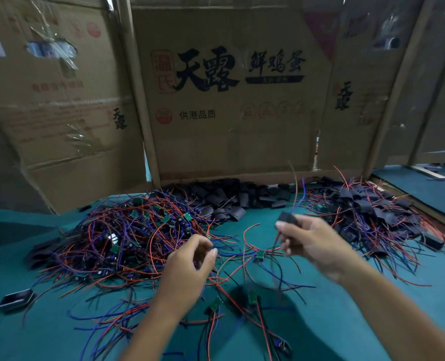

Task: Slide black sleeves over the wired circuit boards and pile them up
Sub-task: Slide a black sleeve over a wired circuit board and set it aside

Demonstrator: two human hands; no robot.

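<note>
It looked like a small assembly workshop, improvised rather than built: flattened egg cartons [232, 95] walled off a table [346, 321] under green cloth, heaped with bare wired boards [127, 238], loose black sleeves [232, 196] and a pile of sleeved boards [372, 212].

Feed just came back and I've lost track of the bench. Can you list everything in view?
unsleeved boards pile: many, green boards with red and blue wires, left on table
loose sleeves: many, black, back centre
sleeved boards pile: many, black, right
loose boards: a few, green, near centre
table: one, teal
cardboard boxes: several, brown, behind
left hand: empty, curled over wires
right hand: pinches sleeved board
</note>
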